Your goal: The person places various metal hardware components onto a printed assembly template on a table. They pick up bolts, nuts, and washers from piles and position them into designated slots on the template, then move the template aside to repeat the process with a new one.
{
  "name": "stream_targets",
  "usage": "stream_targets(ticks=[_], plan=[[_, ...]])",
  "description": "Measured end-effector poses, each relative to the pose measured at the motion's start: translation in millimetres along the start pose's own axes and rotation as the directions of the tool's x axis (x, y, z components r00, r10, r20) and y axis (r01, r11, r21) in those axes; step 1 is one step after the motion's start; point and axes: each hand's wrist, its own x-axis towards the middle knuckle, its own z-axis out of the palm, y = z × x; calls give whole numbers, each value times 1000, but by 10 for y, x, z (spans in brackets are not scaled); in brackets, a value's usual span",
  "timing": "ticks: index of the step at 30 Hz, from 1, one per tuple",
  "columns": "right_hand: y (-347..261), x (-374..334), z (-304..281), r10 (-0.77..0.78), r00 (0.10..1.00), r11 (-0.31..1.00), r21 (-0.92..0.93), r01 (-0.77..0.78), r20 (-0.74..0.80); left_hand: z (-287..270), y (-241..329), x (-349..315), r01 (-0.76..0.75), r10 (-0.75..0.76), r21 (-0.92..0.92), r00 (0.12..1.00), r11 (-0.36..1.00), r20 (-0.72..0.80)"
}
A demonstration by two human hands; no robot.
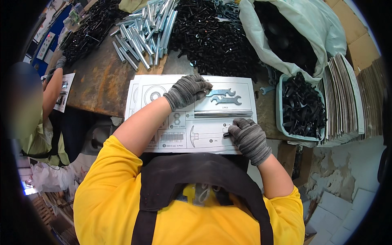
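Observation:
Two flat metal wrenches [223,100] lie one above the other on a printed cardboard sheet [163,136] with line drawings of parts. My left hand [187,92], in a grey striped glove, has its fingers closed at the left end of the upper wrench. Below the wrenches a shiny metal tube [222,114] rests crosswise on the sheet. My right hand [251,142], gloved alike, pinches a small black piece [227,134] over the lower right of the sheet; its exact kind is too small to tell.
Loose metal tubes [149,30] and a heap of black bolts [210,38] lie behind the sheet. To the right stand a tub of black parts [279,110], a white sack [255,24] and stacked cardboard [341,98]. A co-worker's gloved hand [60,62] is at the left.

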Motion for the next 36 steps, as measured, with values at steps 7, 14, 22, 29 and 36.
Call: stream_targets(ticks=[7,14,22,29,36], plan=[[63,-74,91,-150,943,989,-47,143,-298,10,10,15,15,-16,-34,1000,999,-23],[-39,-175,80,90,976,978,201,-50,-197,-11,68,19,64,-64,-12,998,998,20],[-12,-46,144,75,952,988,150,-32,-297,31,-2,4,-50,53,76,998,996,-44],[814,355,-341,19,865,986,152,66,-502,-1,59,36,-18,24,106,998,994,-61],[2262,1334,-764,634,724,773,243,-585,-272,-9,75,59,-13,19,80,997,997,-79]])
